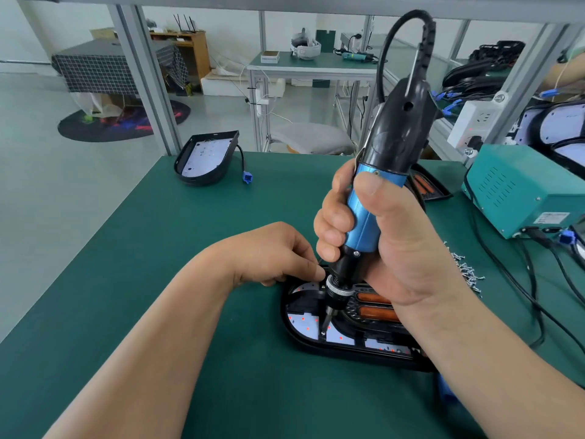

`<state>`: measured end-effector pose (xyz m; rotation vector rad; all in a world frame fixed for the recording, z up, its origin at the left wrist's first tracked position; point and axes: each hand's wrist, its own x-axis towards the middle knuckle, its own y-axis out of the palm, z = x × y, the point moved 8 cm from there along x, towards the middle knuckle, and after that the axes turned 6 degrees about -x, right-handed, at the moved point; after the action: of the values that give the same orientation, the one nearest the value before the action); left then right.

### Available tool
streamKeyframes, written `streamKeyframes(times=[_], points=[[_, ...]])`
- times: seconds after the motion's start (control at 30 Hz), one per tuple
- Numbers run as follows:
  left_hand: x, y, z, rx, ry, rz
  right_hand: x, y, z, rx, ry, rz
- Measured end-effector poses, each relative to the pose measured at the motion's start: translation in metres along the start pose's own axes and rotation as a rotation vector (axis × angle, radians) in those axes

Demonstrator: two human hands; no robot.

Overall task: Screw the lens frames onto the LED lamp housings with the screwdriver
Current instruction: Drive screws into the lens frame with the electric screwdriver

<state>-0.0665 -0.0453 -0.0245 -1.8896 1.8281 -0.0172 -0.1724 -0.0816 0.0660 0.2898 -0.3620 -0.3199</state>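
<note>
Screwdriver [364, 217] bit meets a lens frame [353, 312] screw [323, 333], right hand [399, 248] gripping, left hand [269, 251] pinching the housing [311, 345]; next: steady downward pressure

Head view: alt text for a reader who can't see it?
A right hand grips a blue electric screwdriver, bit down on a black LED lamp housing on a green table. The left hand holds the housing's far edge; loose screws lie right.

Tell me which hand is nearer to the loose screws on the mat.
Right. The right hand, gripping the screwdriver, is beside the screws, to their left in the picture. The left hand sits at the far edge of the lamp housing, beyond the screwdriver.
</note>
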Motion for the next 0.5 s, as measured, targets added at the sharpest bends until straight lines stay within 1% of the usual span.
streamKeyframes(times=[0.13,0.2,0.33,0.4,0.5], points=[[0.001,0.0,0.001,-0.007,0.007,0.002,-0.001,0.002,0.0,0.02,-0.018,0.045],[0.002,0.0,0.002,0.009,0.014,0.002,-0.002,0.001,0.003,0.018,-0.049,0.035],[0.002,-0.002,0.004,0.046,0.021,0.016,-0.006,-0.007,0.017,0.08,-0.203,-0.045],[0.003,-0.003,0.009,-0.045,-0.001,0.013,-0.008,-0.017,0.023,0.111,-0.242,-0.148],[0.008,-0.008,0.013,-0.348,-0.037,-0.087,-0.01,-0.039,0.028,0.162,-0.267,-0.327]])
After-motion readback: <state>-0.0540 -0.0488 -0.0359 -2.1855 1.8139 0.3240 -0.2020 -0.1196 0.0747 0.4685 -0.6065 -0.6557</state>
